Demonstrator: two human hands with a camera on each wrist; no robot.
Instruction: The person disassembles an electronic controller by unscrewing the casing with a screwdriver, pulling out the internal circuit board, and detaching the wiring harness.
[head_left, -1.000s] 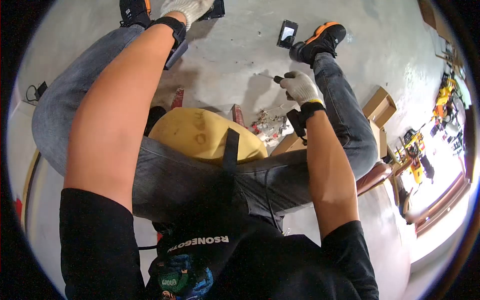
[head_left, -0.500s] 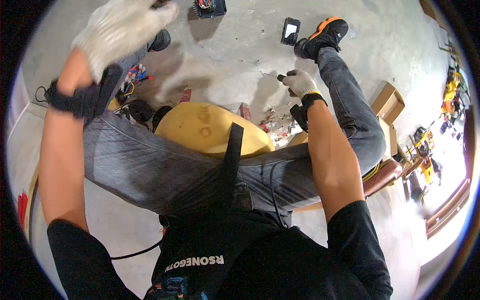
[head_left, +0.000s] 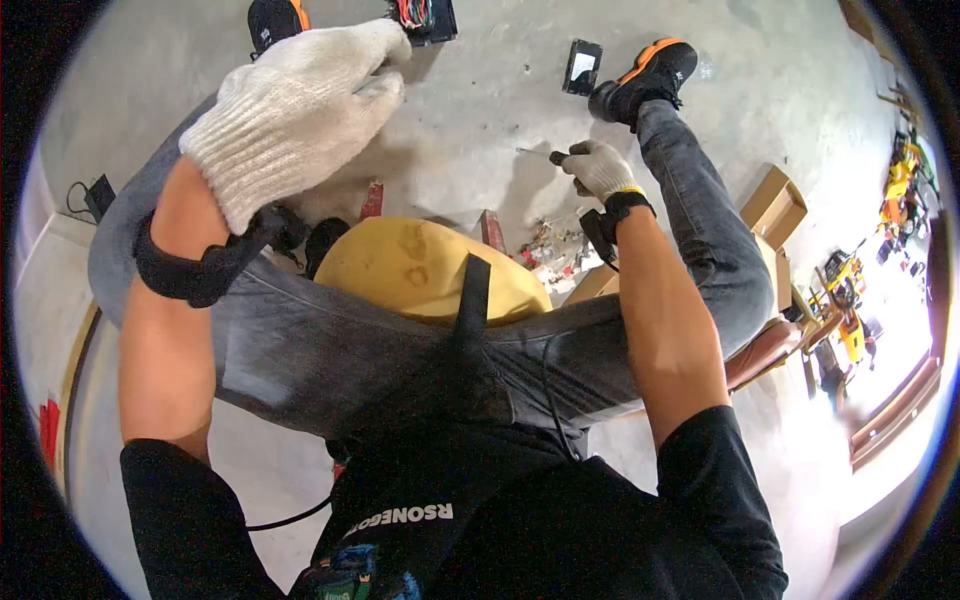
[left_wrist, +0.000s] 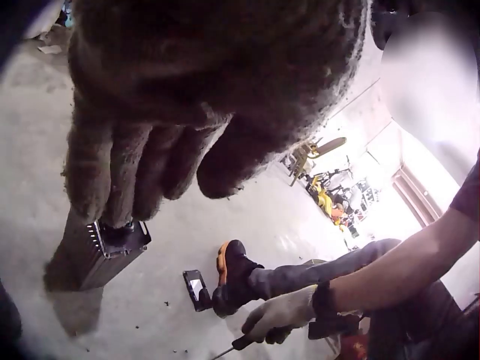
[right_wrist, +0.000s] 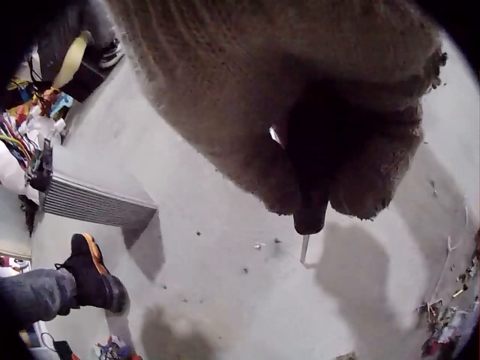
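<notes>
The white-gloved left hand (head_left: pixel 300 115) is raised at the upper left, its fingers reaching toward a finned black metal box (head_left: pixel 435 22) with coloured wires at its open end. In the left wrist view the fingers of the left hand (left_wrist: pixel 157 142) are loosely bent above the box (left_wrist: pixel 112 255); whether they touch it cannot be told. The gloved right hand (head_left: pixel 600 168) grips a black-handled screwdriver (head_left: pixel 557 158), its thin shaft pointing left. From the right wrist, the screwdriver (right_wrist: pixel 309 217) shows between the fingertips of the right hand (right_wrist: pixel 300 112), away from the box (right_wrist: pixel 97 196).
A small black case with a white label (head_left: pixel 582 67) lies by the shoe (head_left: pixel 652 80). Between the legs is a yellow rounded object (head_left: pixel 430 270), with wire scraps (head_left: pixel 550 245) beside it. An open cardboard box (head_left: pixel 775 205) stands beyond the leg at right.
The left hand was near the finned box a second ago, rose back toward the left, and has since come partly forward again. The right hand has barely moved and still holds the screwdriver.
</notes>
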